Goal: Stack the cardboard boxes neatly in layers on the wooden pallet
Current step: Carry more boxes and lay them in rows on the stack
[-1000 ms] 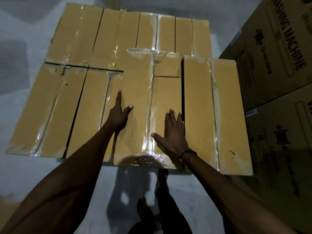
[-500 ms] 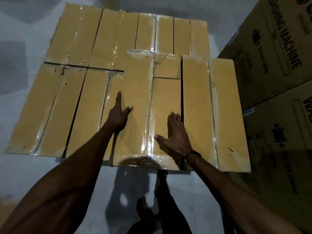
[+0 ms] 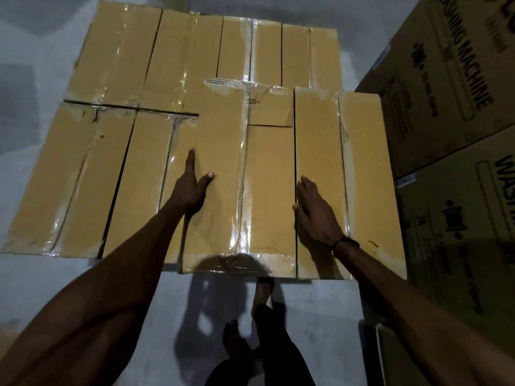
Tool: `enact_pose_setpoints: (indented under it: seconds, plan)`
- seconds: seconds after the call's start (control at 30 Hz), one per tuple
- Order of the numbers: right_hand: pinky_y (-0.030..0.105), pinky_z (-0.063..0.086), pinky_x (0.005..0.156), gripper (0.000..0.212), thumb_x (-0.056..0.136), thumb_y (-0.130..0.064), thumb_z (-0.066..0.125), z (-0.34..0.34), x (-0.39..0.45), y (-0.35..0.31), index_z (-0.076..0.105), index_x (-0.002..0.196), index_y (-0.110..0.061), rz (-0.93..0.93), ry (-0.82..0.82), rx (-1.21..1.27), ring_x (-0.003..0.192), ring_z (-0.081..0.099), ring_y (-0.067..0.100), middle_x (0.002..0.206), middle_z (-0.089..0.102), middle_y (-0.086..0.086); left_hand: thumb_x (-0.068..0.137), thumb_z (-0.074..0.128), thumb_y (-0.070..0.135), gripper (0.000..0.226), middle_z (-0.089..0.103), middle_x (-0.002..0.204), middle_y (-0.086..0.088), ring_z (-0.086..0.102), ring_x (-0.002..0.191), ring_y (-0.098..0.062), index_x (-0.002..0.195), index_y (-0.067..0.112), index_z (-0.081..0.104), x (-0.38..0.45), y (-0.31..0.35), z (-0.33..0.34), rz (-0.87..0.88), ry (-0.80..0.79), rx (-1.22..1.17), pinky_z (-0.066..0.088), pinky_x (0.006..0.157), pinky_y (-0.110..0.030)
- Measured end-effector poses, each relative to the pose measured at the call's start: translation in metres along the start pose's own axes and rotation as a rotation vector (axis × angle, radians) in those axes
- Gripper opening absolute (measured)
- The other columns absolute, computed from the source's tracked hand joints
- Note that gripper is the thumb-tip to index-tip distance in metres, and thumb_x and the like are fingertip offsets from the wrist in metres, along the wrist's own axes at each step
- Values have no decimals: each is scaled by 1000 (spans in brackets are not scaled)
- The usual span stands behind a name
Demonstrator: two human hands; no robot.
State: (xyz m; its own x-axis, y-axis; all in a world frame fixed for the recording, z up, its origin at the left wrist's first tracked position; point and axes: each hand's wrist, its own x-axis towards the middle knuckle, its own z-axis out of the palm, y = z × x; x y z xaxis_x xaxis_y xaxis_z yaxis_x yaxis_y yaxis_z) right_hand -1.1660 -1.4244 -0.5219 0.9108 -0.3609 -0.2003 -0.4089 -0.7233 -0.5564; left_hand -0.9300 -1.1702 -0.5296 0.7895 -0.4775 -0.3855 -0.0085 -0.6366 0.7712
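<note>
L grip (image 3: 192,192) flat, fingers straight, on upper box (image 3: 239,179) left edge — R grip (image 3: 316,215) flat on adjacent box (image 3: 348,176), thumb at seam. Washing-machine cartons (image 3: 451,79) at right.

I read "WASHING MACHINE" in dark capitals on the upper big carton (image 3: 446,87) at the right; the carton below it (image 3: 473,240) showed only "WAS". Smaller print was too blurred for me.
</note>
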Motion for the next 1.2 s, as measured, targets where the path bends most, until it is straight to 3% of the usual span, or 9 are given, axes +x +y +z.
enact_pose_setpoints:
  seconds: [0.2,0.43,0.7,0.83,0.93,1.0,1.13,1.2]
  plan:
    - [44,18,127,57,110,-19,38,14,-2,-3,15,162,-12,16,42,-3,158,0,19,170,5,1,105,53,39,86,26,166,-14,43,140,-40,164,26,-9,0,-3,3,26,-12,-16,38,114,-50]
    - [39,9,126,57,111,-21,35,19,-1,-6,12,163,-11,10,40,-70,158,-3,21,171,2,3,105,52,40,89,37,159,-22,46,137,-41,163,22,-14,6,-5,0,11,-40,68,38,114,-51]
    - [45,17,127,57,110,-18,38,-11,0,-10,18,162,-5,2,-70,-42,158,0,30,171,6,11,97,64,50,96,20,163,-22,42,135,-51,164,11,7,-10,9,-9,-23,7,344,42,108,-57]
    - [47,21,126,55,110,-18,39,-37,2,-26,22,160,-4,-29,-66,5,157,6,32,170,9,13,83,45,79,112,25,162,-27,44,136,-49,159,-1,25,-30,18,-18,27,38,356,42,108,-52]
    - [32,17,125,55,111,-24,40,-62,9,-54,24,161,-8,-64,-45,39,157,13,27,170,11,9,96,62,53,89,28,163,-25,35,146,-41,158,0,28,-54,49,-31,7,99,278,33,116,-44]
    - [25,18,119,55,110,-27,42,-78,14,-79,27,160,-9,-83,-18,74,155,21,26,170,14,7,100,64,41,78,31,163,-20,33,148,-35,159,4,30,-69,69,-42,30,168,208,29,118,-39]
    - [27,21,117,54,109,-31,47,-103,24,-135,35,158,-11,-151,25,142,152,29,24,169,21,6,101,61,43,72,40,159,-15,43,142,-32,159,11,34,-99,96,-75,55,295,53,36,117,-45]
    - [25,19,118,53,108,-33,50,-110,29,-169,40,156,-13,-168,49,188,153,28,21,168,24,4,100,62,44,69,43,157,-12,51,135,-32,158,16,36,-114,104,-98,41,356,-36,44,108,-46]
